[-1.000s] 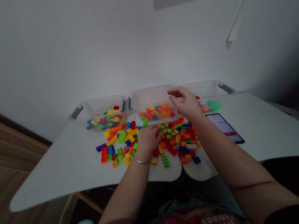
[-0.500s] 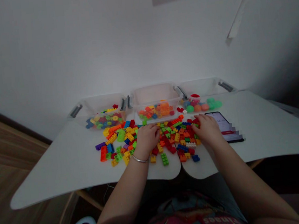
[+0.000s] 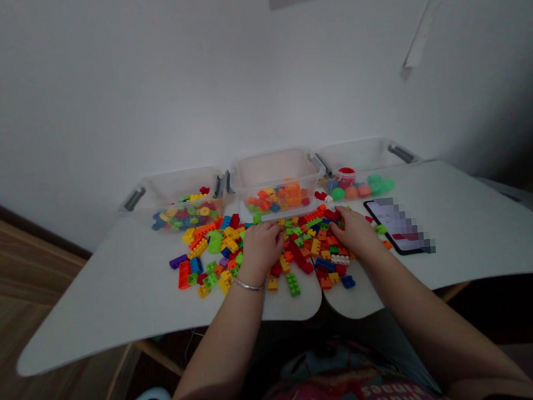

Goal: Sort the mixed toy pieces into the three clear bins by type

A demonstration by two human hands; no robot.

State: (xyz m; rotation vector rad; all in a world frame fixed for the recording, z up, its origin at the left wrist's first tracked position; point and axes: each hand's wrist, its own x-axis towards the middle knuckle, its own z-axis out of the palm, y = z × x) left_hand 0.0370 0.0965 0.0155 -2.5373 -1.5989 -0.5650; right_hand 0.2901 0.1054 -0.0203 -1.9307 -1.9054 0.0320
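1 left hand, curled over loose bricks, its grip hidden, so cannot tell whether it holds any; 1 right hand, thumb and forefinger parted at bricks spread between both hands. 3 clear bins, rowed beyond the hands, presumably for easy reach.

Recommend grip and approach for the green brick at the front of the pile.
Pinch the green brick across its long sides, mid-length, probably from above and the near side: it lies studs up, its length running roughly front to back, with tabletop showing in front and a gap between it and the yellow brick on its left.
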